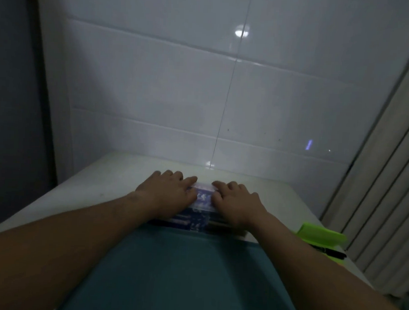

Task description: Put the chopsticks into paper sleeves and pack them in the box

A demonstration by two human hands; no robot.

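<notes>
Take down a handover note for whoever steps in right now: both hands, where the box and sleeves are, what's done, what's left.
Left hand: open, pressing on the clear box, left side.
Right hand: open, pressing on its right side.
Box: on the white table, at the near edge; blue patterned sleeves show through it.
Done: sleeves appear packed.
Left: probably closing the box; whether it is fully shut is unclear.

Box point(202, 199) on table point(103, 185), wall point(154, 94) behind (pen point(330, 253) far right).
</notes>
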